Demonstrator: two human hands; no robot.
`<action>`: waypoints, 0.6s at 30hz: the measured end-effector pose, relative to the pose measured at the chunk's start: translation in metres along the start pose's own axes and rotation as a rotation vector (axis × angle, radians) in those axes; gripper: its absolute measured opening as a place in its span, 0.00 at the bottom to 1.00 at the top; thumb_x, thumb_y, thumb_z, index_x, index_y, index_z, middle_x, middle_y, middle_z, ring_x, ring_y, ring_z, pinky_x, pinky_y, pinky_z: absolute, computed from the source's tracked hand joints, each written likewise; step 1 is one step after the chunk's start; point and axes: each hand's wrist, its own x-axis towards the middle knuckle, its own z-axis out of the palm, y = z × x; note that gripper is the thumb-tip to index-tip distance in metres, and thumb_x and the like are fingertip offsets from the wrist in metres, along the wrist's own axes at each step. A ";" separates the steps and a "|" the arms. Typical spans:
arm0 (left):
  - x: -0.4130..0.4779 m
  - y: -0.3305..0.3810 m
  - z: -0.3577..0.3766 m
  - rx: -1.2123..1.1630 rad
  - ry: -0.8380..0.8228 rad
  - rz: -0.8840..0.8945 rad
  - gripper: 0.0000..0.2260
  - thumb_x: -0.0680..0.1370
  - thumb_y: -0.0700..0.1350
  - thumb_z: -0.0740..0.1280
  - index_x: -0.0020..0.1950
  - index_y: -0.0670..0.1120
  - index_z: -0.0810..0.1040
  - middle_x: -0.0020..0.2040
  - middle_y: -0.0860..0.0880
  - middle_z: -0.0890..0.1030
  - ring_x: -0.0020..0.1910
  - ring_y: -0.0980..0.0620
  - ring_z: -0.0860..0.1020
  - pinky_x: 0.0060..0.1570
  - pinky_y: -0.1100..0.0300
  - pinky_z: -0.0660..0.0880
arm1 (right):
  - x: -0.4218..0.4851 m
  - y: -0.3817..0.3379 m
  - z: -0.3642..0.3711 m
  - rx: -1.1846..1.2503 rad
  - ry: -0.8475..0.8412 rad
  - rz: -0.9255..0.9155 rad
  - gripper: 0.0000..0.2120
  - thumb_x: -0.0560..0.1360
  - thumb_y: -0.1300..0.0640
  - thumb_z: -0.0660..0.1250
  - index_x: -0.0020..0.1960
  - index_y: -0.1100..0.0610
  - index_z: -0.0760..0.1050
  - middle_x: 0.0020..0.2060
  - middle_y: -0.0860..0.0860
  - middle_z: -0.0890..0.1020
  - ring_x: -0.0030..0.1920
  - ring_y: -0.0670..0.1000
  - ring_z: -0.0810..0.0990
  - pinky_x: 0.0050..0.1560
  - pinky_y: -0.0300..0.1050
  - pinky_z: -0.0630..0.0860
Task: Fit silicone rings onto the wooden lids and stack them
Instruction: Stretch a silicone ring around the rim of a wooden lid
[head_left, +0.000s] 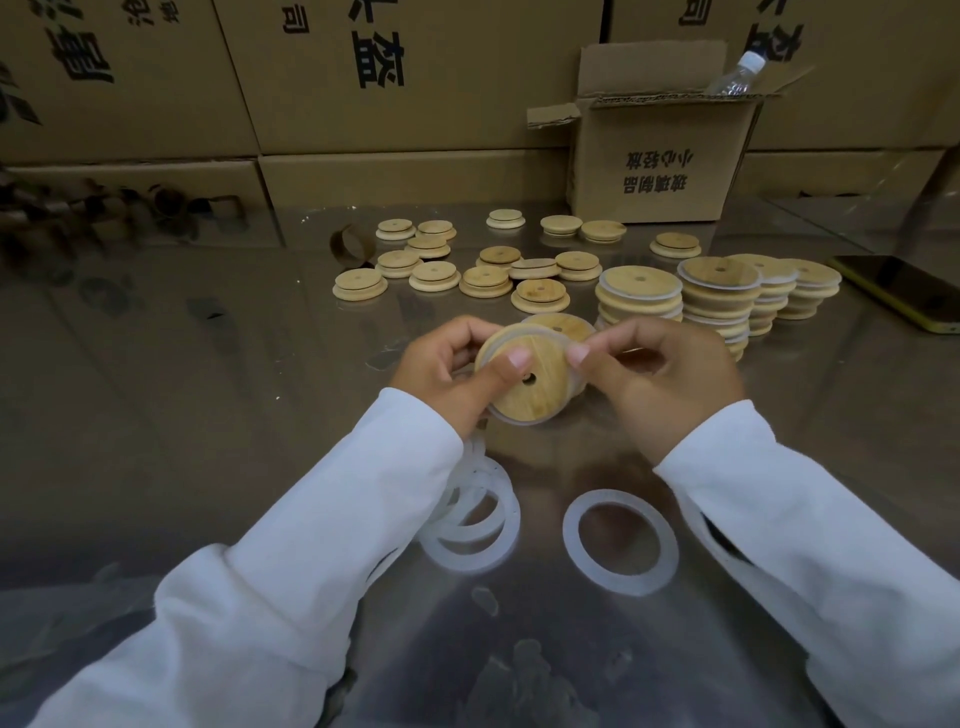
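Note:
My left hand and my right hand together hold a round wooden lid with a small centre hole, tilted toward me above the steel table. A translucent silicone ring runs round its rim, and both thumbs press on it at the top. Another lid lies just behind. Loose silicone rings lie near me: one alone, several overlapping partly under my left sleeve. Stacks of ringed lids stand at right.
Several bare wooden lids are scattered across the middle of the table. An open cardboard box with a plastic bottle stands behind them. A phone lies at far right, a tape core at left, and large cartons line the back.

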 end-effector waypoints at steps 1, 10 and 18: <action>0.000 0.001 0.000 0.007 -0.010 0.010 0.07 0.67 0.49 0.70 0.42 0.49 0.77 0.38 0.51 0.81 0.37 0.53 0.80 0.38 0.55 0.78 | 0.002 0.000 -0.001 0.035 -0.005 0.041 0.09 0.69 0.55 0.72 0.32 0.47 0.77 0.32 0.41 0.81 0.39 0.43 0.79 0.41 0.36 0.72; -0.001 -0.002 0.001 -0.109 0.002 -0.037 0.01 0.73 0.42 0.69 0.43 0.47 0.78 0.35 0.52 0.82 0.36 0.54 0.80 0.35 0.59 0.77 | 0.002 0.000 -0.003 0.153 -0.119 0.007 0.08 0.70 0.59 0.70 0.35 0.48 0.78 0.34 0.44 0.82 0.41 0.48 0.80 0.49 0.44 0.76; -0.001 -0.002 0.001 -0.067 0.045 -0.016 0.04 0.74 0.40 0.68 0.42 0.49 0.78 0.38 0.51 0.82 0.36 0.54 0.80 0.33 0.61 0.77 | -0.003 0.001 0.001 0.056 -0.097 -0.046 0.12 0.71 0.61 0.69 0.34 0.46 0.76 0.35 0.46 0.81 0.41 0.50 0.79 0.48 0.45 0.77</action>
